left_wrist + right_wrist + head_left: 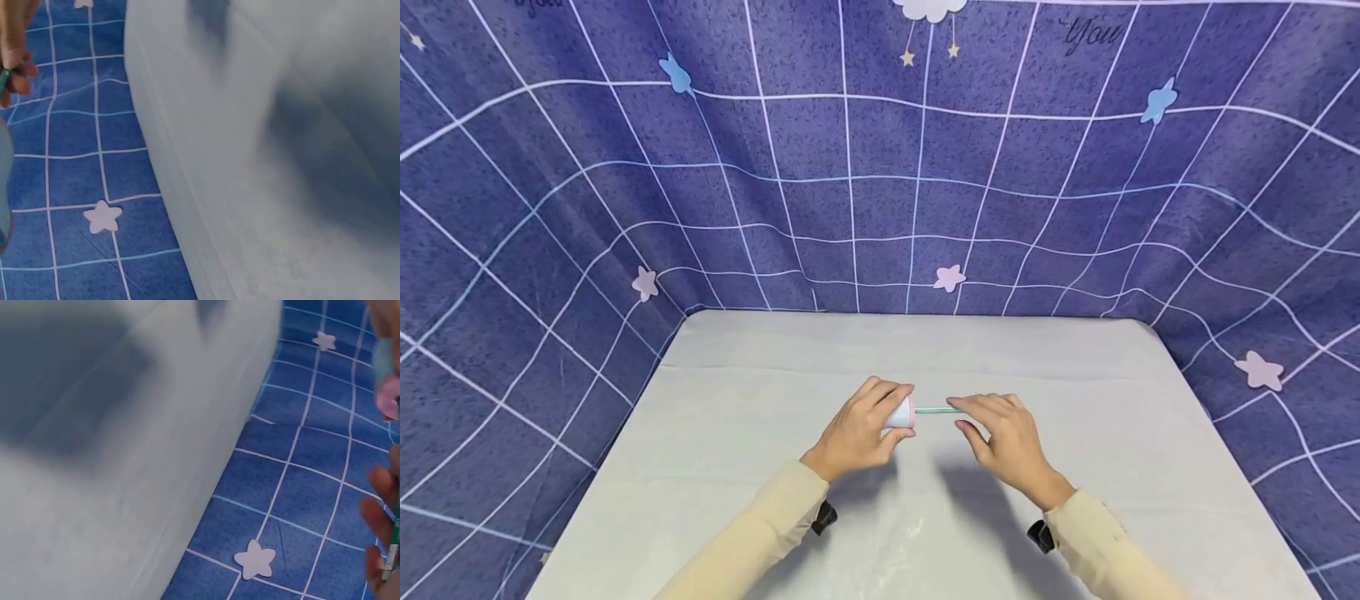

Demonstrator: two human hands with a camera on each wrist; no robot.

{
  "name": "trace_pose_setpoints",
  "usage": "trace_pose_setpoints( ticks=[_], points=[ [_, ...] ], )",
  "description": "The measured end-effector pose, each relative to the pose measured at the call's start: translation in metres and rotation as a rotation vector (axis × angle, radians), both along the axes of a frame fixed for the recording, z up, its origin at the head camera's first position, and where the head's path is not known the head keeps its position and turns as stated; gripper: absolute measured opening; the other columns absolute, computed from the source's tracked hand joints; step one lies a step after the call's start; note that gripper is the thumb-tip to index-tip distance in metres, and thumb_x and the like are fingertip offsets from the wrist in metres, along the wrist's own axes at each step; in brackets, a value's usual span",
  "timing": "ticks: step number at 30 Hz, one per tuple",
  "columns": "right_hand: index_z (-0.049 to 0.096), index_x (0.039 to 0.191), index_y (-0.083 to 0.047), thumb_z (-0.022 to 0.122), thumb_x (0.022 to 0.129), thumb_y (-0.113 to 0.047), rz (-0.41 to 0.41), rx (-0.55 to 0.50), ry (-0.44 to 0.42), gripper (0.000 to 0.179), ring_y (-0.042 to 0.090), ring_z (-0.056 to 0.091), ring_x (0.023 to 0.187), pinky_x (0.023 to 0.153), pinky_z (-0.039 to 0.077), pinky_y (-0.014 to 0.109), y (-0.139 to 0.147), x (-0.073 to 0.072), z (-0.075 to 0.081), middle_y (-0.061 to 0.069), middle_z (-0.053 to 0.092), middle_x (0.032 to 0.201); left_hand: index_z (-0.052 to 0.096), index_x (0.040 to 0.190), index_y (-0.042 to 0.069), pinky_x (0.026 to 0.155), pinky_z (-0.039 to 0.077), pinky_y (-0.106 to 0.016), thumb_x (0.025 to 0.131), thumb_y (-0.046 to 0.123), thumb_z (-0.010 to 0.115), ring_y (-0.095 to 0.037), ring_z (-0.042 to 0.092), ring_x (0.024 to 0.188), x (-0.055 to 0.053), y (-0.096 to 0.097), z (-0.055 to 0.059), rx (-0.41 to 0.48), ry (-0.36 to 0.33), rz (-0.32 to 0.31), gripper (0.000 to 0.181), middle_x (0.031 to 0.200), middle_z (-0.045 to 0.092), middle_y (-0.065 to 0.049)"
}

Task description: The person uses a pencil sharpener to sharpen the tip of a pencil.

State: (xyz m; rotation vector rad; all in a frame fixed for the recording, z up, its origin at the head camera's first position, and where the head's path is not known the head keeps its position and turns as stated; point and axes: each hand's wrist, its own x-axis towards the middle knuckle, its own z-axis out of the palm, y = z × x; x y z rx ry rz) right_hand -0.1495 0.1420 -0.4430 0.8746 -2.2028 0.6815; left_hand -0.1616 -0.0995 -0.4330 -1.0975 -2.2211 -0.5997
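In the head view my left hand [856, 427] grips a light-blue cylindrical pencil sharpener [898, 412] with a pink end facing right. A thin green pencil [934, 410] runs level from that pink end to my right hand [1009, 440], whose fingers and thumb hold its far part. The sharpener [4, 181] shows as a cut-off blue shape at the left wrist view's edge, below the right hand's fingers. At the right wrist view's edge, the pencil [395, 531] lies across curled fingers, its pale end visible. How deep the tip sits in the sharpener is hidden.
Both hands are above a table with a white cover [760, 350]. A blue curtain [880, 208] with white grid lines and stars hangs behind and along both sides. Dark wrist cameras [824, 517] sit below the cream sleeves [760, 525]. Shadows fall on the cover.
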Motion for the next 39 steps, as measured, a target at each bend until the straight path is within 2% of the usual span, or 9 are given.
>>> trace_pose_setpoints(
  ticks=[4,8,13,16,22,26,32,35,39],
  points=[
    [0.064,0.121,-0.008,0.056,0.094,-0.025,-0.001,0.088,0.100,0.033,0.022,0.063,0.093,0.078,0.041,0.037,0.002,0.000,-0.004,0.004,0.068,0.107,0.062,0.117,-0.003,0.075,0.051,-0.027,0.075,0.024,0.080,-0.019,0.057,0.091,0.004,0.002,0.008,0.065,-0.107,0.027,0.053,0.101,0.066,-0.008],
    [0.062,0.124,-0.009,0.041,0.102,-0.032,-0.024,0.124,0.239,0.038,0.022,0.060,0.089,0.074,0.039,0.039,0.002,-0.002,-0.007,0.004,0.065,0.105,0.064,0.117,-0.002,0.071,0.050,-0.026,0.075,0.021,0.079,-0.018,0.058,0.091,0.008,0.004,0.019,0.129,-0.296,0.049,0.050,0.100,0.067,-0.007],
    [0.070,0.111,-0.013,0.047,0.099,-0.028,-0.061,0.027,0.427,0.030,0.021,0.056,0.074,0.068,0.031,0.041,-0.003,-0.002,-0.010,0.003,0.064,0.087,0.066,0.116,0.001,0.063,0.046,-0.021,0.077,0.017,0.078,-0.014,0.056,0.078,0.017,0.009,0.032,0.205,-0.571,0.028,0.044,0.097,0.067,-0.007],
    [0.073,0.101,-0.015,0.051,0.098,-0.030,-0.091,-0.020,0.530,0.027,0.019,0.051,0.064,0.066,0.027,0.043,-0.007,-0.001,-0.009,0.002,0.062,0.078,0.067,0.114,0.002,0.060,0.045,-0.020,0.078,0.015,0.077,-0.011,0.053,0.072,0.021,0.011,0.036,0.238,-0.695,0.006,0.040,0.096,0.068,-0.008],
    [0.073,0.084,-0.017,0.051,0.097,-0.030,-0.114,-0.047,0.634,0.029,0.016,0.042,0.053,0.064,0.024,0.042,-0.013,0.000,0.000,-0.002,0.055,0.064,0.068,0.113,0.002,0.063,0.045,-0.021,0.079,0.013,0.076,-0.011,0.053,0.074,0.025,0.013,0.035,0.244,-0.819,-0.010,0.036,0.101,0.069,-0.009],
    [0.072,0.079,-0.017,0.051,0.098,-0.030,-0.100,-0.069,0.613,0.031,0.013,0.037,0.050,0.063,0.025,0.038,-0.016,0.001,0.004,-0.003,0.051,0.060,0.067,0.113,0.002,0.063,0.045,-0.021,0.078,0.012,0.077,-0.011,0.053,0.074,0.024,0.012,0.032,0.240,-0.773,-0.027,0.038,0.098,0.068,-0.007],
    [0.072,0.080,-0.019,0.051,0.097,-0.036,-0.086,-0.067,0.407,0.033,0.009,0.034,0.048,0.061,0.031,0.031,-0.016,0.007,0.004,-0.007,0.046,0.058,0.064,0.118,0.004,0.066,0.045,-0.020,0.075,0.017,0.079,-0.012,0.053,0.084,0.025,0.008,0.018,0.186,-0.549,-0.044,0.047,0.099,0.064,-0.003],
    [0.074,0.081,-0.019,0.062,0.090,-0.032,-0.068,-0.051,0.185,0.020,0.003,0.032,0.047,0.054,0.029,0.024,-0.015,0.013,0.007,-0.010,0.046,0.056,0.063,0.119,0.002,0.070,0.047,-0.021,0.074,0.020,0.081,-0.013,0.052,0.089,0.024,0.005,0.012,0.127,-0.371,-0.056,0.051,0.103,0.063,-0.003],
    [0.077,0.085,-0.022,0.072,0.082,-0.024,-0.050,-0.053,-0.294,0.006,-0.006,0.033,0.047,0.047,0.026,0.017,-0.013,0.023,0.018,-0.015,0.056,0.061,0.062,0.118,-0.002,0.074,0.047,-0.022,0.074,0.023,0.080,-0.015,0.051,0.090,0.021,0.002,0.008,0.015,-0.099,-0.090,0.053,0.105,0.062,-0.006]
  ],
)
